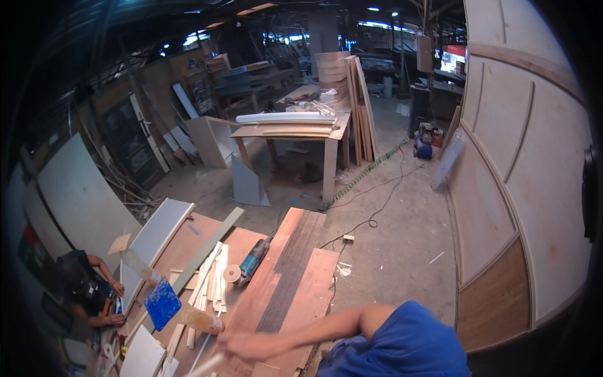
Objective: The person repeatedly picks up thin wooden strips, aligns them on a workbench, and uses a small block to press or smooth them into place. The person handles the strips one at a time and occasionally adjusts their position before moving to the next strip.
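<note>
From the lower right, my right arm in a blue sleeve stretches left across the workbench. My right hand [246,345] is slightly blurred; its fingers look closed on a pale wooden strip [207,365] that runs off the lower edge. Just beyond the hand, a clear container with amber residue [204,320] lies beside a blue flat blade [162,305]. Several thin wood strips [213,276] lie in a loose bundle behind it. Reddish boards with a dark-grained band [294,264] spread under and beyond my forearm. My left hand is out of view.
A teal power tool [254,259] with a round end rests on the boards. At left, a co-worker [78,283] leans over a white panel [157,229]. Farther back are a wooden table [286,131], a green coiled hose [370,168] and a compressor [427,141]. Tall panels [502,157] line the right.
</note>
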`<state>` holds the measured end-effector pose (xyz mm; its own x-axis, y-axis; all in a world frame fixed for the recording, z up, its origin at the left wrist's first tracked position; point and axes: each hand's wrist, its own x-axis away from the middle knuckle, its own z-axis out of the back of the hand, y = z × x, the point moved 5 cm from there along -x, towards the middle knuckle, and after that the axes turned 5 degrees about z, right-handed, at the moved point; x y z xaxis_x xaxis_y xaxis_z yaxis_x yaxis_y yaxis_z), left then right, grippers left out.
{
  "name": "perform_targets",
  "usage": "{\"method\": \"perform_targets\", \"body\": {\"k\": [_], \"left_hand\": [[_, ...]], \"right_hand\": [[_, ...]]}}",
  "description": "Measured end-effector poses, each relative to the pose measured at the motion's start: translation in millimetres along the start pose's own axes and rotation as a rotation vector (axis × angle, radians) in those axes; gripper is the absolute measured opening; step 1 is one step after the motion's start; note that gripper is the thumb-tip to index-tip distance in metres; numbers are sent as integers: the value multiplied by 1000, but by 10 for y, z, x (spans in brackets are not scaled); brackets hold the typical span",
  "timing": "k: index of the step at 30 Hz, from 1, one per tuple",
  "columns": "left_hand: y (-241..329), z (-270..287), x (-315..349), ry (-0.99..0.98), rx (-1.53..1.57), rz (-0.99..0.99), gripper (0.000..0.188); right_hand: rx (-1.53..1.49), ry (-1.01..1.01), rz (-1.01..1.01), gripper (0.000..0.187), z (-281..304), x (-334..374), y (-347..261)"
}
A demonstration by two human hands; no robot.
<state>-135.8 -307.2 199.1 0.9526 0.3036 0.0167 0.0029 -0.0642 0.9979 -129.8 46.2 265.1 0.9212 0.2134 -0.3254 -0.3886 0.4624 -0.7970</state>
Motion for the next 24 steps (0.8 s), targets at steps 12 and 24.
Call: {"method": "perform_targets", "body": {"k": [12,24], "left_hand": [[-1793,-270,-546,81,36,40,58],[-1028,-2521,373,-466,86,252,47]], "right_hand": [[-164,-14,-100,30,153,1276,529],[-163,205,-282,36,351,2134,674]]}}
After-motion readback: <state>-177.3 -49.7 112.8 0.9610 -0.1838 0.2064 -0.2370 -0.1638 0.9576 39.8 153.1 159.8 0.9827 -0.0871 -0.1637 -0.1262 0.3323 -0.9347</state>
